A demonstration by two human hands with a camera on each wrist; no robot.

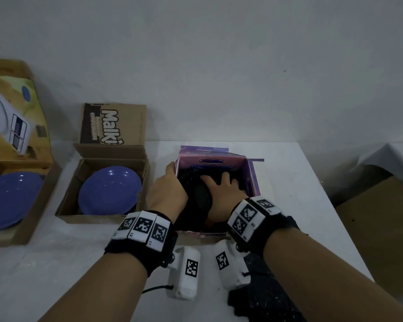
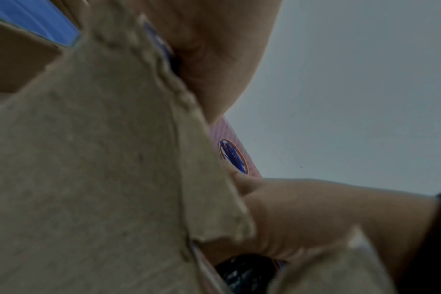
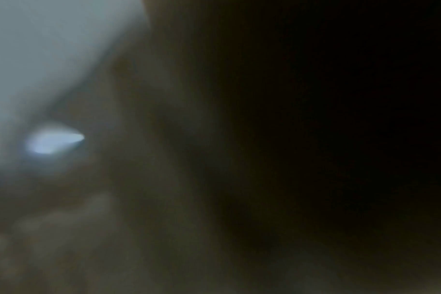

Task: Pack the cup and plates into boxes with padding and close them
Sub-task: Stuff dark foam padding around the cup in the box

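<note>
Head view gives you the white table first, and on it, from your far left, a large printed carton with a big blue plate lying in its open bottom. Just right of it stands a brown cardboard box, flaps up, holding a smaller blue plate flat inside. Right again, in front of you, is the small purple box, open at the top and stuffed with black padding that spills over its near edge. A second heap of the same dark material lies on the table under your right forearm.

Your left hand sits against the purple box's left wall, fingers reaching over the rim; whether they curl round it I cannot tell. From the left wrist view, mostly blurred cardboard flap fills the frame, with a corner of the pink box beyond. Your right hand lies inside the box, fingers spread and flat, pressing on the padding.

No cup shows in any view; the right wrist camera is dark and blurred.
</note>
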